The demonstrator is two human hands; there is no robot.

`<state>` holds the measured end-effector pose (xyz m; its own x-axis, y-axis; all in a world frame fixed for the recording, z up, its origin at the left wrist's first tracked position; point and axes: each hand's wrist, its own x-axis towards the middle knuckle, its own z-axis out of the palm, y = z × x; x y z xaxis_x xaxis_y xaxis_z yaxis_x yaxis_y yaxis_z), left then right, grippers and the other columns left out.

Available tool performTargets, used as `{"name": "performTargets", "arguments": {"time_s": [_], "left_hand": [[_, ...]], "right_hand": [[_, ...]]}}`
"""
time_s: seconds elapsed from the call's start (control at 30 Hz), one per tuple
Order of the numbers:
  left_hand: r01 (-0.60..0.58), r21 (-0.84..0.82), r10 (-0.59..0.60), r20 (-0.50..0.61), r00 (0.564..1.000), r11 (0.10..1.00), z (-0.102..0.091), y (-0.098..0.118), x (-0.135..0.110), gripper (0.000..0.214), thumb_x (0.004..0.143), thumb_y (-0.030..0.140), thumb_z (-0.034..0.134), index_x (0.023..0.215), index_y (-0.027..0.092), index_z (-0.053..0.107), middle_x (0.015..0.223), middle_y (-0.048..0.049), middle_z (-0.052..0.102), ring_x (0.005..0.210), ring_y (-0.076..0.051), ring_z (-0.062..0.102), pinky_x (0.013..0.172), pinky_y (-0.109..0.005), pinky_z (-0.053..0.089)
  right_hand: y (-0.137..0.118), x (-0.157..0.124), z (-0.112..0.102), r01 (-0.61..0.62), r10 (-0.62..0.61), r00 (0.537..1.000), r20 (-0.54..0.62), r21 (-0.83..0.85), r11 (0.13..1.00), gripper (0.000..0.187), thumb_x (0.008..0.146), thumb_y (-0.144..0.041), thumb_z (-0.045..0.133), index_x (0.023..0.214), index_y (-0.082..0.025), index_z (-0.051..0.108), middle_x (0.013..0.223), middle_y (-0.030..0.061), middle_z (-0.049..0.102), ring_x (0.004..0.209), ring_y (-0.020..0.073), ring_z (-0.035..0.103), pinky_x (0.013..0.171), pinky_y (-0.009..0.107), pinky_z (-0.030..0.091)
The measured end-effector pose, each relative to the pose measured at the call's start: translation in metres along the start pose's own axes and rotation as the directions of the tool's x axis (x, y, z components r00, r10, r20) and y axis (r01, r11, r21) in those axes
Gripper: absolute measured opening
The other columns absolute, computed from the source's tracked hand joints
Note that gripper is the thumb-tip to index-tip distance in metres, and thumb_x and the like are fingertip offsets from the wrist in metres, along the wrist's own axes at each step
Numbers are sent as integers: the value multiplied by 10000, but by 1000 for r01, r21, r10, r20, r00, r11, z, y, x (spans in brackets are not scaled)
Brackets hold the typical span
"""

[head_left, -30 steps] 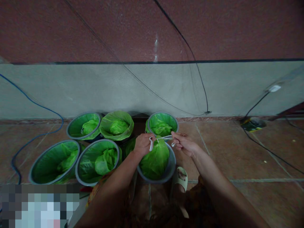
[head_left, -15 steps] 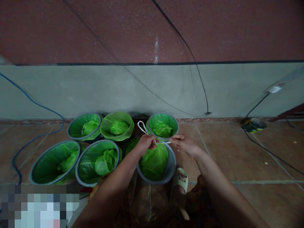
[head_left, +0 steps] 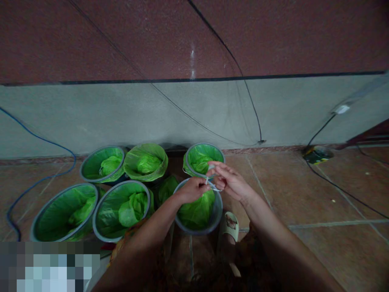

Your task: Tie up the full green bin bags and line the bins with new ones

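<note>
Both hands meet over the nearest grey bucket (head_left: 218,211), which holds a gathered green plastic bag (head_left: 196,209). My left hand (head_left: 193,190) pinches the bag's neck together with a white string (head_left: 212,184). My right hand (head_left: 228,181) pinches the string's other end just above the bucket's far rim, fingers closed on it. The two hands almost touch.
Several more grey buckets lined with green bags stand to the left (head_left: 121,209) and behind (head_left: 204,159), against the grey wall. A blue cable (head_left: 39,178) curls at left, black cables (head_left: 334,184) cross the tiled floor at right. A slipper (head_left: 229,226) lies by the bucket.
The hands have drawn closer together over the bag's neck. The string loop that stuck up to the left is now pulled in between the fingers.
</note>
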<state>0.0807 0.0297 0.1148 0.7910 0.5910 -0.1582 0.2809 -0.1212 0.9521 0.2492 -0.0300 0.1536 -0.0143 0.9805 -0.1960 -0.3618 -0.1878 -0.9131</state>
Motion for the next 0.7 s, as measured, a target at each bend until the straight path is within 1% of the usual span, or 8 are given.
{"name": "performTargets", "arguments": {"time_s": [0.07, 0.13, 0.2, 0.27, 0.33, 0.4, 0.57, 0.7], "left_hand": [[-5, -20, 4, -35, 999, 1000, 2, -2, 1, 274, 854, 352, 497, 660, 161, 530, 541, 44, 504, 511, -84, 451, 524, -214, 355], [-33, -73, 29, -65, 997, 997, 3, -4, 2, 272, 872, 365, 477, 687, 170, 515, 543, 49, 493, 501, -85, 462, 527, -216, 385], [-63, -119, 51, -94, 994, 991, 3, -6, 4, 248, 876, 366, 481, 723, 175, 519, 545, 57, 483, 484, -84, 459, 508, -214, 396], [-71, -155, 49, -138, 989, 985, 1, -7, 6, 229, 875, 364, 498, 750, 175, 531, 544, 58, 493, 462, -83, 462, 481, -211, 395], [-53, -203, 11, -202, 979, 978, 0, -7, 6, 226, 862, 362, 539, 744, 170, 545, 542, 49, 527, 450, -84, 492, 479, -212, 406], [-14, -308, -71, -262, 962, 951, -1, -4, 6, 230, 822, 366, 616, 728, 163, 562, 555, 32, 576, 468, -96, 549, 517, -226, 451], [80, -605, -305, -278, 911, 792, -4, 6, 1, 309, 609, 328, 829, 745, 114, 652, 627, -30, 677, 560, -144, 647, 611, -286, 523], [81, -665, -333, -262, 906, 742, -8, 7, -1, 275, 527, 226, 840, 722, 103, 691, 636, -37, 690, 593, -140, 650, 636, -275, 511]], "right_hand": [[5, 2, -2, 20, -19, 995, -98, 6, 1000, 457, 800, -529, 651, 1159, -251, 598, 959, 18, 704, 443, 42, 360, 429, 219, 291], [14, 5, -3, -26, 15, 992, -121, -92, 995, 461, 801, -537, 638, 1161, -252, 599, 899, 9, 705, 451, 59, 422, 446, 225, 337], [25, 8, -3, -80, 72, 997, -39, -254, 964, 417, 799, -514, 638, 1106, -232, 633, 756, -10, 676, 484, 90, 488, 472, 231, 372], [34, 10, -3, -54, 84, 995, 60, -393, 918, 338, 812, -483, 615, 1001, -208, 668, 702, -11, 653, 551, 111, 534, 515, 234, 393], [39, 12, -3, 30, 19, 995, 96, -484, 875, 284, 811, -459, 604, 869, -190, 678, 704, -10, 644, 592, 108, 529, 547, 232, 387], [39, 12, -5, 74, -43, 997, 70, -547, 834, 270, 779, -444, 627, 749, -178, 663, 659, -22, 606, 575, 95, 482, 547, 228, 360], [31, 11, -7, -6, -14, 999, -33, -544, 839, 349, 742, -510, 643, 661, -171, 621, 531, -56, 484, 487, 80, 391, 491, 234, 297], [26, 7, -6, -25, 31, 1000, 4, -510, 860, 364, 733, -527, 659, 674, -169, 627, 521, -57, 484, 469, 72, 386, 465, 224, 269]]}}
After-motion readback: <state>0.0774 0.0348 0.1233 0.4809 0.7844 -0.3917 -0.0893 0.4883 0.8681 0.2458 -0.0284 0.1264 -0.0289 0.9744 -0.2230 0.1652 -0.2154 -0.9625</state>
